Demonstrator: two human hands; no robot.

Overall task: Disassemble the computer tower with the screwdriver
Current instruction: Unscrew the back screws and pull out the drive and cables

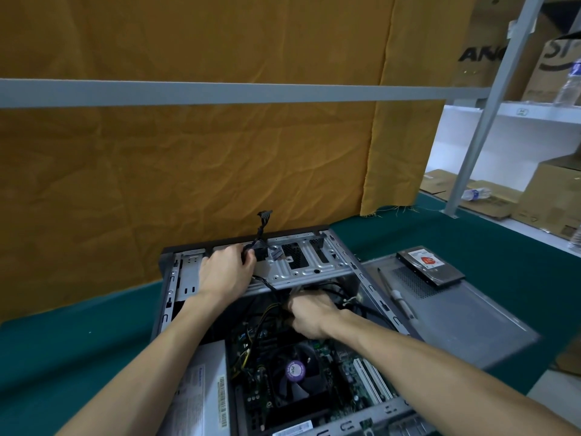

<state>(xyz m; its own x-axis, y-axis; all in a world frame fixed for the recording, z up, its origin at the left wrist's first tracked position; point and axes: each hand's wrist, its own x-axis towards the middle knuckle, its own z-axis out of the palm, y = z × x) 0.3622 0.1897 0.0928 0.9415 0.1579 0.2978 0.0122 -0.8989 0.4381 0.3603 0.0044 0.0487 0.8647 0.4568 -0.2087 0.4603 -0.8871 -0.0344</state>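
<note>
Head view: cable-clearing is judged under way in the opened computer tower [283, 325] at lower centre on the bench [63, 341], black cable bundle [259, 243] gripped by the left hand [224, 272], right hand [309, 314] closed among inner wires, screwdriver [397, 297] lying unused at right on the removed side panel [471, 313], next needed for remaining screws.

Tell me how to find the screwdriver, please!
Look right of the open computer tower, where its grey side panel lies flat on the green table. The screwdriver rests along the panel's left edge: thin and stick-shaped, unlike the boxy hard drive nearby.
</note>
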